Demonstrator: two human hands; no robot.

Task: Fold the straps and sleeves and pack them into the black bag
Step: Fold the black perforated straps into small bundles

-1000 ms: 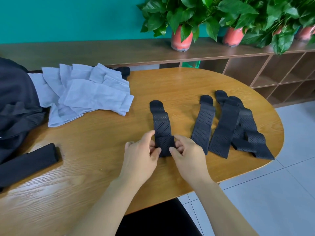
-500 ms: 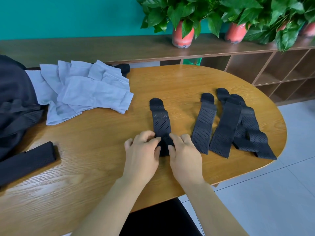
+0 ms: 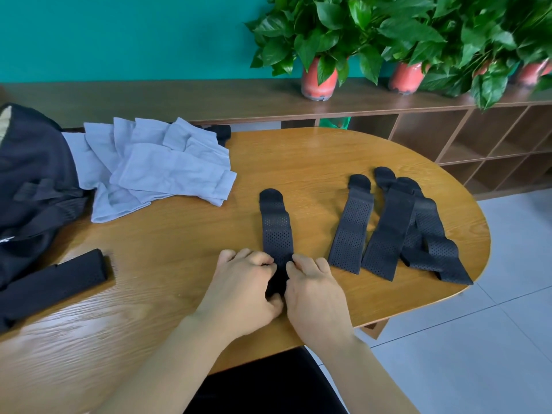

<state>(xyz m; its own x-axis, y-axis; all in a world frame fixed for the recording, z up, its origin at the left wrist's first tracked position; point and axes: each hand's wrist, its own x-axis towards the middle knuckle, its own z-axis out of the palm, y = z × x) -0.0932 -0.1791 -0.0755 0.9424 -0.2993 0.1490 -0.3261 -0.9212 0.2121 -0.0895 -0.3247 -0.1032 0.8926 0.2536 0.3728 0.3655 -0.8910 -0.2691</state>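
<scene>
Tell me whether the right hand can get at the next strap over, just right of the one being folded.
Probably yes, once it lets go. The right hand pinches the half-folded strap with the left hand; the next strap lies flat close to its right, with only bare table between.

A pale wood grain with a soft sheen is being shown across the counter (image 3: 179, 264). The nearest strap (image 3: 276, 228) and the other straps (image 3: 352, 231) are being seen as matt black cloth, pierced with fine holes like mesh. The sleeves (image 3: 167, 171) are being presented as thin, creased, pale grey-blue cloth. The black bag (image 3: 33, 180) is being rendered as dull fabric. The floor tiles (image 3: 478, 339) are being displayed smooth, the plant pots (image 3: 315, 85) glossy red.
</scene>
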